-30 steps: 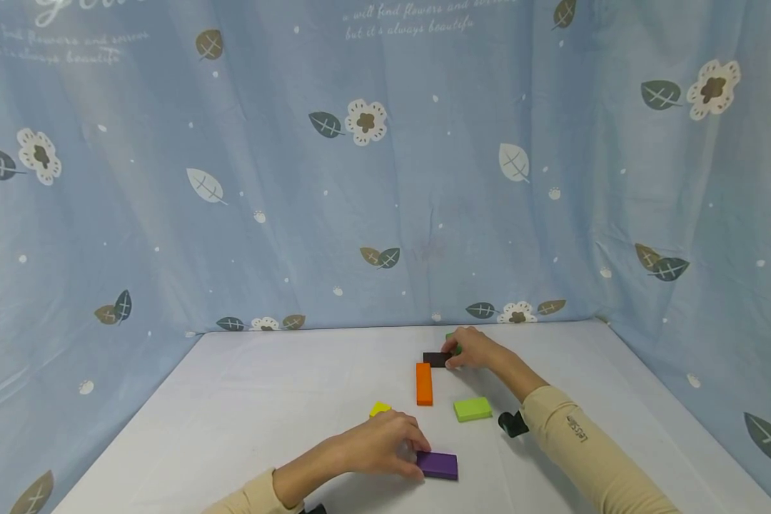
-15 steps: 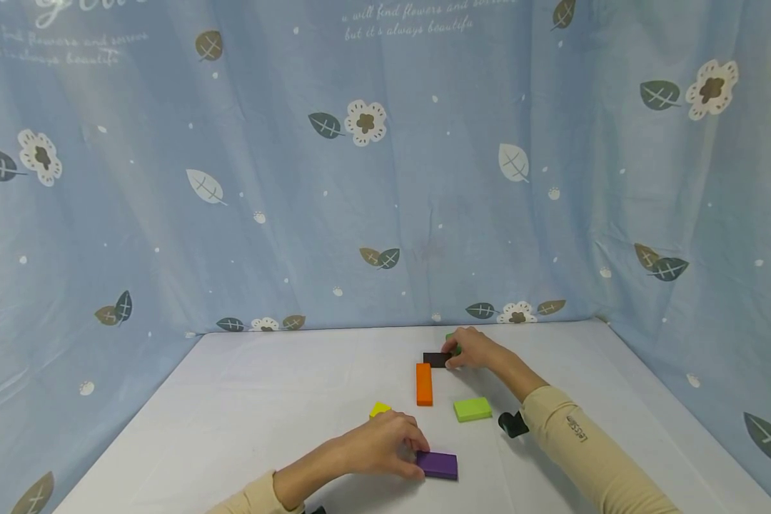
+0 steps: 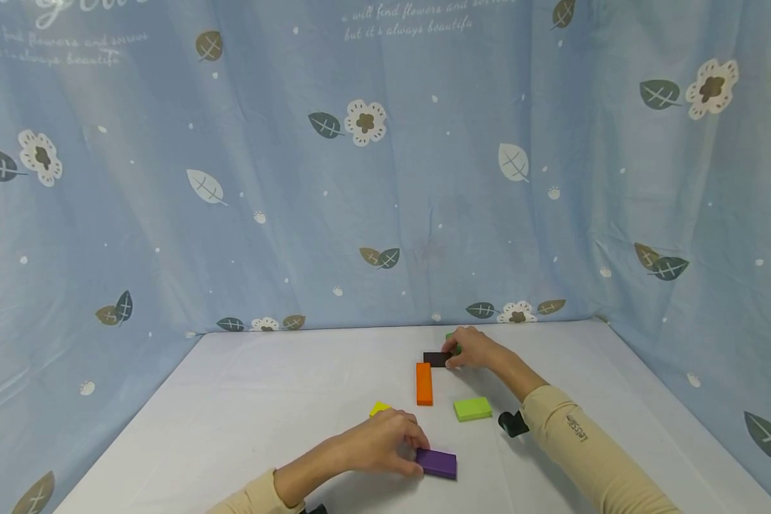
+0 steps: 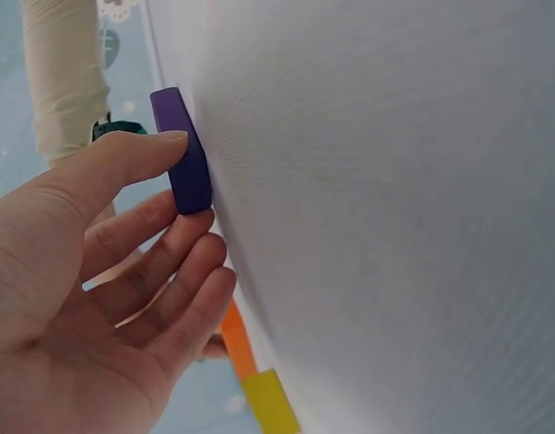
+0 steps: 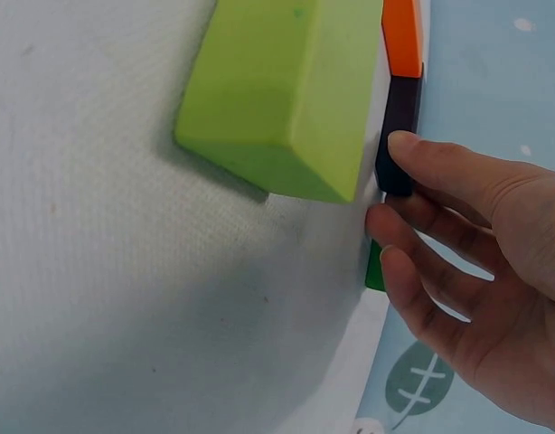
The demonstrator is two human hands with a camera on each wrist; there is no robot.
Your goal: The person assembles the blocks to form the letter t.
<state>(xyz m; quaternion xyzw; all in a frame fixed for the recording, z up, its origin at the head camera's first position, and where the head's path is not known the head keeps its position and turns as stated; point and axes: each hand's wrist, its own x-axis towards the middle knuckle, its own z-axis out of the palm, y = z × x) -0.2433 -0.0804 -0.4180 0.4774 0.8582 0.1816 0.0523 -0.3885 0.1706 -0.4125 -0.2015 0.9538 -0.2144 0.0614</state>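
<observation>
My left hand (image 3: 382, 444) pinches the left end of a flat purple block (image 3: 438, 464) on the white table, near the front. In the left wrist view its thumb lies on the face of that purple block (image 4: 194, 181), with fingertips behind and at its lower end. Farther back, my right hand (image 3: 475, 348) pinches the right end of a black block (image 3: 435, 359). The right wrist view has the thumb on the black block (image 5: 402, 104), whose other end meets an orange block (image 5: 404, 36). Behind the right fingers a green block (image 5: 375, 267) is partly hidden.
On the white table (image 3: 263, 400), the orange block (image 3: 424, 384) points toward the front from the black one. A lime block (image 3: 472, 409) lies to its right. Past the left hand a yellow block (image 3: 380, 408) is half hidden. A patterned blue curtain (image 3: 283, 228) closes off the back and sides.
The purple block has turned very slightly, and the left hand has shifted a touch with it. My right hand and the other blocks stay as they were.
</observation>
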